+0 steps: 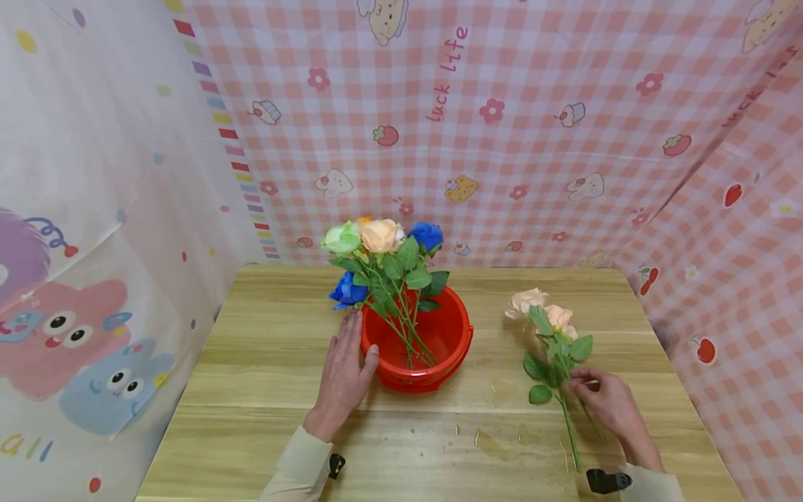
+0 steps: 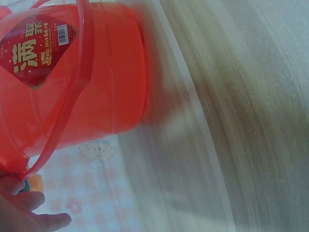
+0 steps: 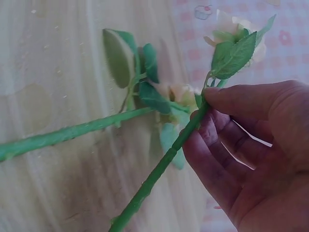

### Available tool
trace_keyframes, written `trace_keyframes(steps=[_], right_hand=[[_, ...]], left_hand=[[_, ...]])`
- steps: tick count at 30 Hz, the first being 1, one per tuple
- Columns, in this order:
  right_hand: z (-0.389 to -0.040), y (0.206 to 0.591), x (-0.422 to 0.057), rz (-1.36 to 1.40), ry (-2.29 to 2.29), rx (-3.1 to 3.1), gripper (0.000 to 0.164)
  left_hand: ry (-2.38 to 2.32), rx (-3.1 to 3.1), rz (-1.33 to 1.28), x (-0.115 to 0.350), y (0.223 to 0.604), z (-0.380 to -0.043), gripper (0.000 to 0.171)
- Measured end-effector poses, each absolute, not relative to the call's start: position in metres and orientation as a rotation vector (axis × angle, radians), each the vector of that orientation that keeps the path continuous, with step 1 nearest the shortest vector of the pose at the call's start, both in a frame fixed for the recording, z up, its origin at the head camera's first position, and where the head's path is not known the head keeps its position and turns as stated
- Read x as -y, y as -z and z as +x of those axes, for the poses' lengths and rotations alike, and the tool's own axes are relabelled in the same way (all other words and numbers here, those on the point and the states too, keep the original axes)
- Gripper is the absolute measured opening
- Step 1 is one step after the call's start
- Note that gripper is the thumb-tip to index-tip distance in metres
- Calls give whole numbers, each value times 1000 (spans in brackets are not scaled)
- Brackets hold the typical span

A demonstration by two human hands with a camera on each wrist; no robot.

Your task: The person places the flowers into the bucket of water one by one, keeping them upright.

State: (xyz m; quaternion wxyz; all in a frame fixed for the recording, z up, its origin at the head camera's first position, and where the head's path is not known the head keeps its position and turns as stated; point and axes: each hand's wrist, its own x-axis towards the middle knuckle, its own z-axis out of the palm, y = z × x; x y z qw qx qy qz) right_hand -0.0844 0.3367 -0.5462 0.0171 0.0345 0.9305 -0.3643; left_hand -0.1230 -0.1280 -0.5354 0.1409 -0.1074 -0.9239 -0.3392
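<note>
A red plastic bucket (image 1: 401, 382) stands on the table, holding several artificial roses: a green one (image 1: 341, 238), a peach one (image 1: 380, 236) and blue ones (image 1: 426, 236). My left hand (image 1: 343, 369) rests against the bucket's left side, fingers extended along the rim and thumb apart near the front. My right hand (image 1: 607, 403) pinches the green stem (image 3: 161, 166) of a peach rose (image 1: 560, 319) between thumb and fingers. Beside it lies a second peach rose (image 1: 527, 302) with its stem (image 3: 67, 134) on the tabletop.
Water drops and small puddles (image 1: 492, 443) spot the wooden table (image 1: 263, 390) between the bucket and the right hand. Patterned cloth (image 1: 502, 160) hangs behind the table and on both sides. The bucket's handle (image 2: 86, 53) hangs down along its outside.
</note>
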Motion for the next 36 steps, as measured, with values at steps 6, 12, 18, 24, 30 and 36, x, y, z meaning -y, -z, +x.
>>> trace_keyframes(steps=[6, 12, 18, 24, 30, 36], right_hand=[[-83, 538, -333, 85, 1203, -2935, 21], [-83, 529, -328, 123, 1218, -2960, 21], [-84, 521, -324, 148, 1234, -2970, 23], [-85, 512, -320, 181, 1285, -2980, 27], [-87, 504, -313, 246, 1384, -2968, 29], [-90, 495, -305, 256, 1498, -2971, 28]], left_hand=[[975, 2667, -307, 128, 535, -122, 68], [975, 2672, -304, 129, 535, -121, 68], [973, 2665, -306, 129, 535, -122, 68], [968, 2670, -305, 129, 536, -123, 68], [979, 2678, -298, 128, 536, -123, 68], [970, 2681, -295, 127, 535, -122, 68]])
